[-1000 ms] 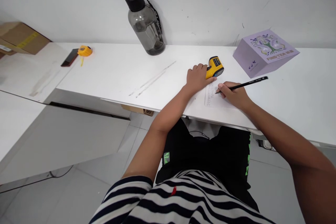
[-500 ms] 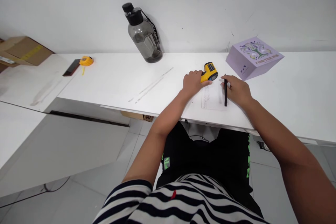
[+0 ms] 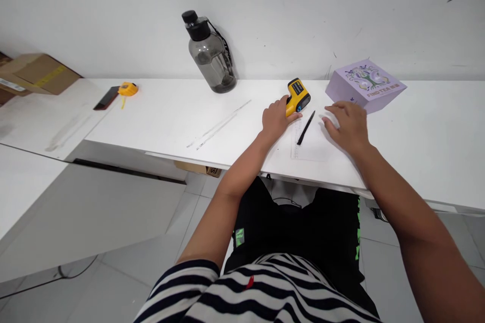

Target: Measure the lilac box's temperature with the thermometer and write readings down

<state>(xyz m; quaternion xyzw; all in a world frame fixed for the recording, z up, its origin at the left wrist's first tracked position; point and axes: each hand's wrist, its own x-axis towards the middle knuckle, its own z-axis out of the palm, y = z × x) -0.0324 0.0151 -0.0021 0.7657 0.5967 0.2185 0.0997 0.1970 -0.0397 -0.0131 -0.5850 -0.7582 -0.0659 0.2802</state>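
A yellow and black infrared thermometer (image 3: 299,96) is gripped at its handle by my left hand (image 3: 277,116), just over the desk. To its right, a black pen (image 3: 306,128) lies slanted on a sheet of paper (image 3: 311,151) with faint rows of writing along its left side. My right hand (image 3: 349,125) is off the pen, thumb and fingers apart, with nothing between them. It sits in front of the lilac tea box (image 3: 369,81) and covers part of that box's lower face.
A grey water bottle (image 3: 212,60) stands against the wall. Farther left on the white desk (image 3: 170,106) are an orange tape measure (image 3: 128,89), a dark flat block (image 3: 106,98) and a cardboard box (image 3: 47,74). The desk's front edge runs before my lap.
My right hand has let go of the pen, which now lies on the paper, and has opened and drawn back slightly. The thermometer in my left hand has turned and shifted slightly left.
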